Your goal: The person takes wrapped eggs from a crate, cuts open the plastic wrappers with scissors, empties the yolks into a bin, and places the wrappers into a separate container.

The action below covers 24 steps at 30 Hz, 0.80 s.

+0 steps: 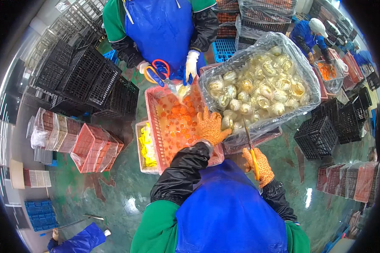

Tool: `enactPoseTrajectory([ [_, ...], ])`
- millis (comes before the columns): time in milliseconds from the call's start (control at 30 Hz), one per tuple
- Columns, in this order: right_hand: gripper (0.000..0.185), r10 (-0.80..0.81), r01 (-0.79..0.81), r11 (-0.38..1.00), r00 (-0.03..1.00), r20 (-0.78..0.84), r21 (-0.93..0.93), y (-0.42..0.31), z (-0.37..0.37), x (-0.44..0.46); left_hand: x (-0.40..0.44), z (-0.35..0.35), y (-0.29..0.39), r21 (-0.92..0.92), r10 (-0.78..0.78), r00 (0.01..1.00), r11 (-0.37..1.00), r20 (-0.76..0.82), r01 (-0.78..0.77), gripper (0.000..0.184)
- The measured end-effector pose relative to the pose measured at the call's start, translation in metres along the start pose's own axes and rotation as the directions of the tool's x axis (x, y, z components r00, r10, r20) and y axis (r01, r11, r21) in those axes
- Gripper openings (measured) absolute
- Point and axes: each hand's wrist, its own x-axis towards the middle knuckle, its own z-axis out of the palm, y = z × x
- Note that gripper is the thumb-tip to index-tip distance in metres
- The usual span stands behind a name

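Note:
My left hand (211,127), in an orange textured glove, is spread over the right rim of a pink crate (153,128); nothing shows in its fingers. Orange, yolk-like balls (177,122) lie in cloudy liquid inside that crate. In my right hand (261,168), also orange-gloved, are scissors (255,162), their blades pointing up toward a plastic-lined crate (297,107). Pale, glossy, egg-like rounds (268,84) fill the lined crate. Their exact kind is unclear. My left thumb is close to the nearest rounds.
Across from me, a person in a blue apron (158,33) holds scissors (159,69) over the pink crate. A narrow box with yellow contents (147,145) stands at its left. Crate stacks (78,69) flank both sides of the wet green floor (126,189). Other people work farther off.

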Motion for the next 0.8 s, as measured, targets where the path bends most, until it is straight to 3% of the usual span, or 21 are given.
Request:
enactPoseTrajectory([
  [33, 0.047, 0.001, -0.001, 1.000, 1.000, -0.004, -0.001, -0.001, -0.001, -0.002, 0.004, 0.007, 0.004, 0.012, -0.023, 0.994, 1.000, 0.104, 0.021, 0.073],
  [67, 0.046, 0.008, -0.008, 1.000, 1.000, 0.005, -0.008, -0.003, -0.001, -0.005, 0.006, 0.015, 0.008, 0.009, -0.017, 0.995, 1.000, 0.103, 0.016, 0.073],
  [200, 0.043, -0.002, 0.004, 0.998, 1.000, -0.022, 0.061, 0.004, -0.003, -0.013, 0.017, 0.027, 0.021, 0.073, -0.042, 0.999, 0.996, -0.014, 0.043, 0.078],
  [267, 0.042, 0.020, -0.018, 0.996, 1.000, -0.022, 0.089, 0.000, -0.007, -0.018, 0.029, 0.031, 0.021, -0.006, 0.065, 0.990, 0.998, 0.125, -0.065, 0.073],
  [333, 0.042, 0.051, -0.048, 0.995, 0.998, -0.027, 0.083, -0.003, -0.009, -0.020, 0.035, 0.032, 0.021, -0.037, 0.099, 0.986, 0.995, 0.132, -0.095, 0.062],
  [400, 0.043, 0.040, -0.039, 0.999, 0.998, -0.045, 0.036, 0.003, -0.012, -0.017, 0.039, 0.023, 0.023, -0.240, -0.024, 0.957, 0.966, 0.289, 0.097, 0.056],
  [433, 0.044, 0.028, -0.029, 0.999, 0.998, -0.057, -0.015, 0.003, -0.013, -0.016, 0.038, 0.029, 0.020, -0.329, -0.020, 0.995, 0.943, 0.099, 0.052, 0.055],
  [467, 0.044, 0.023, -0.024, 1.000, 0.998, -0.061, -0.014, -0.001, -0.014, -0.015, 0.039, 0.035, 0.018, -0.329, -0.017, 0.995, 0.943, 0.094, 0.047, 0.055],
  [533, 0.049, -0.012, -0.007, 0.975, 0.997, -0.081, -0.224, -0.008, -0.016, -0.016, 0.039, 0.034, 0.011, -0.651, -0.161, 0.966, 0.715, 0.203, 0.256, 0.056],
  [567, 0.049, -0.015, -0.003, 0.975, 0.997, -0.080, -0.223, -0.002, -0.016, -0.012, 0.035, -0.008, 0.018, -0.794, -0.189, 0.899, 0.421, 0.396, 0.438, 0.054],
  [600, 0.053, -0.153, 0.095, 0.907, 0.982, -0.110, -0.409, 0.009, -0.016, -0.004, 0.032, -0.006, 0.011, -0.793, -0.192, 0.900, 0.425, 0.391, 0.435, 0.054],
  [633, 0.057, -0.290, 0.175, 0.794, 0.951, -0.111, -0.582, 0.009, -0.013, -0.001, 0.028, -0.005, 0.004, -0.898, -0.073, 0.904, 0.109, 0.421, 0.427, 0.048],
  [667, 0.057, -0.295, 0.183, 0.793, 0.950, -0.104, -0.581, 0.006, -0.012, 0.000, 0.023, -0.006, -0.002, -0.887, 0.045, 0.913, -0.226, 0.405, 0.404, 0.043],
  [700, 0.062, -0.282, 0.177, 0.790, 0.955, -0.091, -0.587, 0.001, -0.012, 0.002, 0.016, -0.006, -0.007, -0.865, 0.082, 0.917, -0.309, 0.389, 0.395, 0.039],
  [733, 0.068, -0.268, 0.172, 0.785, 0.960, -0.077, -0.595, -0.006, -0.011, 0.003, 0.011, -0.013, -0.011, -0.868, 0.071, 0.920, -0.309, 0.386, 0.388, 0.039],
  [800, 0.070, -0.314, 0.207, 0.757, 0.947, -0.067, -0.620, -0.015, -0.008, 0.004, 0.003, -0.024, -0.019, -0.916, 0.150, 0.923, -0.143, 0.354, 0.374, 0.037],
])
